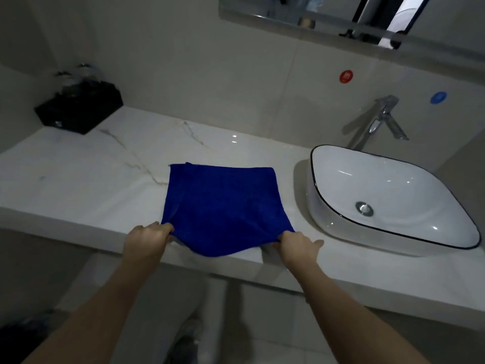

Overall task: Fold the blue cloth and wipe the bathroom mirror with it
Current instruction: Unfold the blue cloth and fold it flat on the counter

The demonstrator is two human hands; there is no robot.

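Now we are folding: the cloth [223,203] lies flat on the worktop [86,174] beside the sink [388,195], our left hand [145,241] and right hand [299,245] pinching its near corners. Next, we judge, both corners go forward onto the far edge; the mirror [328,19] is not yet wiped.

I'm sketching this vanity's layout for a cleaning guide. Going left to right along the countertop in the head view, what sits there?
black tray → blue cloth → white basin. The faucet stands behind the basin, so it gets no separate place.
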